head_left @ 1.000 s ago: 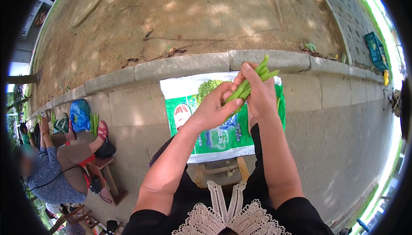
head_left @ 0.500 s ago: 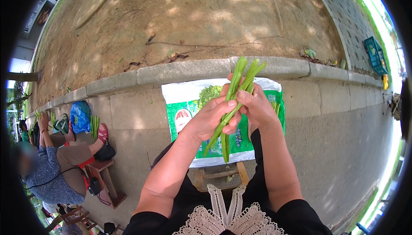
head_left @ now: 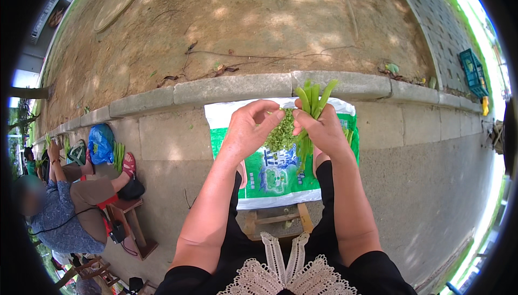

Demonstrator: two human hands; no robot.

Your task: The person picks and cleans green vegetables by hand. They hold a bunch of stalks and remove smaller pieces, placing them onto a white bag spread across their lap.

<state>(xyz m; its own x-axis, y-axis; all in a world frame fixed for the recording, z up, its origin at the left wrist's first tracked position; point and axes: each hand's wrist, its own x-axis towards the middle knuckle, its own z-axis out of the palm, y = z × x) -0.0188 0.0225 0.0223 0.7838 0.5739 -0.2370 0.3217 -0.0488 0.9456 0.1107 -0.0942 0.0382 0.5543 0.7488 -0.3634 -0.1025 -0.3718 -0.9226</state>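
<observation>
My right hand (head_left: 322, 130) is closed around several long, flat green stalks (head_left: 313, 98). Their upper ends fan out above the fingers, and their lower ends hang below. To its left, my left hand (head_left: 248, 128) is apart from the stalks. Its thumb and forefinger come together in a pinch; whatever may be between them is too small to make out. Beneath both hands a pile of small green pieces (head_left: 280, 136) lies on a green and white plastic sack (head_left: 232, 200), partly hidden by the hands. More stalks (head_left: 348, 134) lie at the sack's right side.
A stone kerb (head_left: 232, 89) runs beyond the sack, with bare soil (head_left: 259, 25) behind it. At left a seated person (head_left: 70, 214) handles green stalks near a blue plastic bag (head_left: 101, 146). A teal crate (head_left: 473, 73) stands far right. A wooden stool (head_left: 278, 219) is below me.
My hands were together on the stalks; now the left has let go and moved left. The stalks stay in my right hand, more upright, and the pile beneath shows more.
</observation>
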